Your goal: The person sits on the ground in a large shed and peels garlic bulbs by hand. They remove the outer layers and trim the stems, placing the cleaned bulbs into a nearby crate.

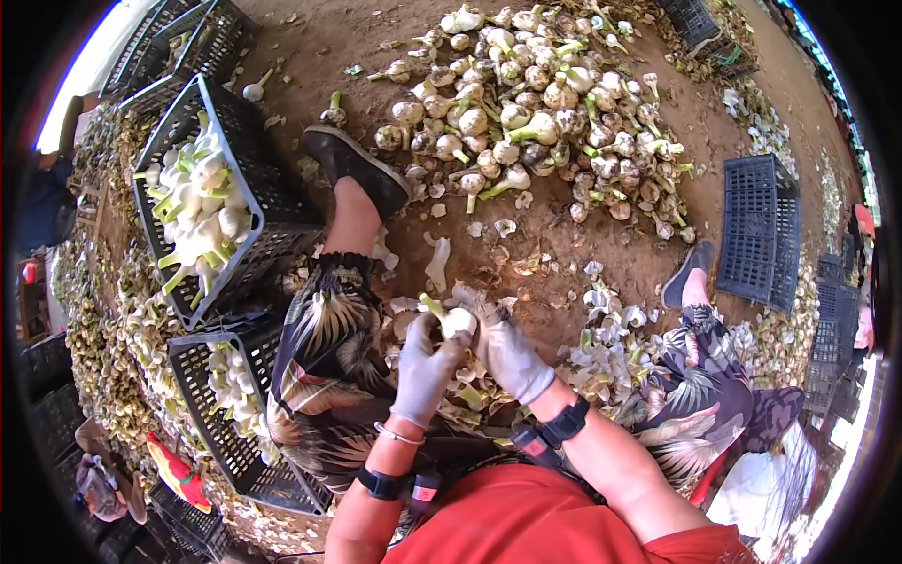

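Between my two gloved hands is a white garlic bulb with a short pale-green stem pointing up and left. My left hand grips it from the left, fingers closed around the stem side. On the bulb's right side press the bent fingers of my right hand; their tips are partly hidden, and I cannot tell whether they also pinch some skin. Both gloves are light grey with soiled fingers. Loose garlic skins lie on the ground below and to the right of the hands.
A big heap of unpeeled garlic bulbs covers the dirt ahead. At left, a black crate holds cleaned bulbs, and another crate stands nearer with more. A dark crate sits at right. My legs are spread to both sides.
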`<action>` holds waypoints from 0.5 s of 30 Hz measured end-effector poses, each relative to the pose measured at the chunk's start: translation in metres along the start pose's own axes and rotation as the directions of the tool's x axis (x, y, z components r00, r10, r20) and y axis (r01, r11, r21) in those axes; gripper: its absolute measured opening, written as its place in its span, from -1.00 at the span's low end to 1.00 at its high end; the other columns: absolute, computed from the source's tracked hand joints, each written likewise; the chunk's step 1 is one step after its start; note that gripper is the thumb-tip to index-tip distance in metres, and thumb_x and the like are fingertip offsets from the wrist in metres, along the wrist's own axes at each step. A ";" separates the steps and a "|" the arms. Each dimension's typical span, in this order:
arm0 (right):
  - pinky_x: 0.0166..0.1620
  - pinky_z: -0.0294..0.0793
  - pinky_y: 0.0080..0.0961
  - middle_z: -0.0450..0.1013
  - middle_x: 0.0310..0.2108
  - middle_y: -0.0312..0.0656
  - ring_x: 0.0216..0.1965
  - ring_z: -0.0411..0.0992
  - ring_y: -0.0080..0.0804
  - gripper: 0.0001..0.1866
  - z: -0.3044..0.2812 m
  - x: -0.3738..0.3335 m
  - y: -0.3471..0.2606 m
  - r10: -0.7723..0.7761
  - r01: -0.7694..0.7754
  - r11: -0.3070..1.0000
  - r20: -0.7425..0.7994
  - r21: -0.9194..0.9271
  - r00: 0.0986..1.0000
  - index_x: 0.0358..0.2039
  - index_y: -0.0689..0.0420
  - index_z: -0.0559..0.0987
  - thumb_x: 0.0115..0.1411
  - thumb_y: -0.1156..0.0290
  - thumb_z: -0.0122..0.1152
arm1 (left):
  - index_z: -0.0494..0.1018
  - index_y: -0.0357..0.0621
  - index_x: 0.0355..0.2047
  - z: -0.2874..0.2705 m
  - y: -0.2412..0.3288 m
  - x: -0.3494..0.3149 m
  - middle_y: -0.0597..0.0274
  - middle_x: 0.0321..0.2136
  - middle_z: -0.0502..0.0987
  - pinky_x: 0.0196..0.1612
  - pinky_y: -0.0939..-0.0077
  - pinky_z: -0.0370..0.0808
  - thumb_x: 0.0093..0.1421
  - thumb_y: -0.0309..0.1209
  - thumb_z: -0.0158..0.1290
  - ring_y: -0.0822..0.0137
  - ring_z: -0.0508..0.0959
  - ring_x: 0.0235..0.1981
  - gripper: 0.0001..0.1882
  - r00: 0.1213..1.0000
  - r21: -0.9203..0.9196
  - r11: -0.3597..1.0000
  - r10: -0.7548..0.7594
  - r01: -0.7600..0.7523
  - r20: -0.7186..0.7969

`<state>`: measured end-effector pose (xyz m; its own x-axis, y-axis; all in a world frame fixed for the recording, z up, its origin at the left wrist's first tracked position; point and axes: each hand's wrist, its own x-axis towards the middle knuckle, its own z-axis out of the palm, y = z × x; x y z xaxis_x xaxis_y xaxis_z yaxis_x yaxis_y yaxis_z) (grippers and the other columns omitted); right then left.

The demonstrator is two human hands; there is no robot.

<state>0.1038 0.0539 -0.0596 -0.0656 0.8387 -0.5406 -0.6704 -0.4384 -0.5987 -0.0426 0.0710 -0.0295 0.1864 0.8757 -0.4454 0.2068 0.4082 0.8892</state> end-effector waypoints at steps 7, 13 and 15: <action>0.14 0.55 -0.23 0.48 0.14 -0.15 0.13 0.49 -0.25 -0.37 0.017 -0.007 -0.061 0.115 -0.149 0.987 0.361 0.067 0.925 0.31 0.20 0.37 0.45 -0.04 0.02 | 0.40 -0.17 0.12 -0.044 0.064 0.006 0.21 -0.10 0.58 0.00 0.37 0.58 0.44 -0.29 -0.04 0.27 0.61 -0.06 -0.67 0.982 -0.770 0.637 -0.169 0.040 -0.088; 0.17 0.50 -0.26 0.55 0.04 -0.06 0.06 0.52 -0.12 -0.70 -0.043 0.081 -0.102 -0.361 0.239 0.307 0.120 -0.921 0.925 0.02 0.08 0.65 0.30 0.31 0.23 | 0.38 -0.13 0.20 -0.133 0.138 0.033 0.02 0.06 0.52 0.10 0.22 0.56 0.46 -0.09 -0.06 0.16 0.50 0.12 -0.53 0.938 -0.874 0.386 -0.057 -0.295 -0.342; 0.18 0.50 -0.20 0.51 0.10 -0.02 0.10 0.48 0.01 -0.65 -0.071 0.120 -0.120 -0.506 0.206 -0.016 0.185 -0.979 0.842 0.02 0.02 0.65 0.21 0.34 0.25 | 0.43 -0.06 0.14 -0.124 0.130 0.039 0.09 0.00 0.54 0.00 0.30 0.53 0.46 -0.09 -0.05 0.19 0.53 -0.01 -0.59 0.956 -0.843 0.489 -0.057 -0.226 -0.289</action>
<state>0.2287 0.1844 -0.0947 0.1468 0.9882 -0.0430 0.7207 -0.1366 -0.6796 -0.1280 0.1898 0.0816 -0.1107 0.8883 -0.4456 -0.7504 0.2193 0.6236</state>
